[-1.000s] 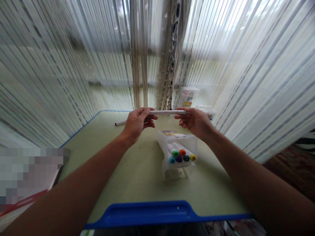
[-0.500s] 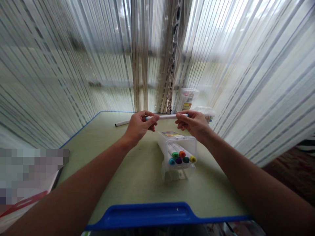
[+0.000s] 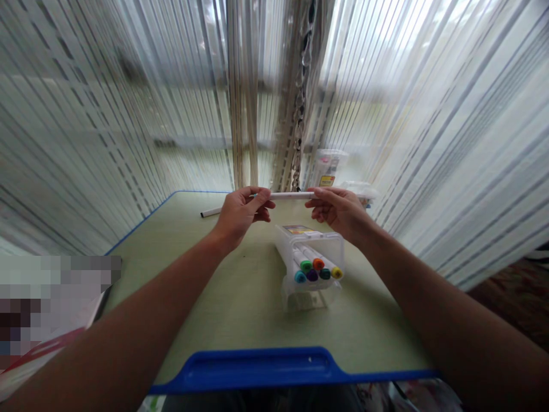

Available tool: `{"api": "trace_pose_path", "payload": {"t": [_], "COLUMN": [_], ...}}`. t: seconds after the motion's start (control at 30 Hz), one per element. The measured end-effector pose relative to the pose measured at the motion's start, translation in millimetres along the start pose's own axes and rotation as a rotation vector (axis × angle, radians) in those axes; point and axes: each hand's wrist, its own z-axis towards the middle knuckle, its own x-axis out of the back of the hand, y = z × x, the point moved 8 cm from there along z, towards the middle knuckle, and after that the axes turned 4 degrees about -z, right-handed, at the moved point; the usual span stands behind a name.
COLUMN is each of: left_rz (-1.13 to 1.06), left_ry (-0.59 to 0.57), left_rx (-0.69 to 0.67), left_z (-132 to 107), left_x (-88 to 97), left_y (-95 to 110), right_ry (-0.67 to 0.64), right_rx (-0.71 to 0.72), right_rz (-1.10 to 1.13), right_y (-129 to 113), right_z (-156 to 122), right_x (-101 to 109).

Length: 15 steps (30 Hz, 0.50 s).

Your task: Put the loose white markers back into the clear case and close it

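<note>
A white marker (image 3: 292,195) is held level between my two hands above the far part of the table. My left hand (image 3: 245,214) is closed on its left end, where a bit of light blue shows. My right hand (image 3: 337,210) pinches the right end, which the fingers mostly cover. Nearer to me, a clear plastic case (image 3: 281,246) lies on its side with its opening toward me. Several markers (image 3: 317,264) with green, orange, yellow, blue, purple and dark green ends lie in it. Behind my left hand, another white marker (image 3: 210,213) with a black tip lies on the table.
The pale green table (image 3: 214,320) has a blue rim with a moulded tray (image 3: 261,363) at the front. Behind my right hand stand an upright clear case (image 3: 329,166) and a second clear container (image 3: 362,191). String curtains (image 3: 171,103) hang around the back and sides.
Both hands still hold the marker and have risen slightly in view. The fingers now cover more of the marker's right end.
</note>
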Motion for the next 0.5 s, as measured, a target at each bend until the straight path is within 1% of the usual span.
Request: {"api": "trace_pose_path", "payload": {"t": [0.23, 0.5], "left_rz": [-0.084, -0.151], "left_ry": [0.032, 0.042], "left_rx": [0.051, 0.085], "left_z": [0.1, -1.0], "left_x": [0.7, 0.8], "left_y": [0.3, 0.1], "right_ry": [-0.008, 0.004], "right_rx": [-0.098, -0.142], "right_rz": [0.078, 0.121], "right_y": [1.2, -0.2], "right_z": [-0.9, -2.0], "right_x": [-0.9, -2.3]}}
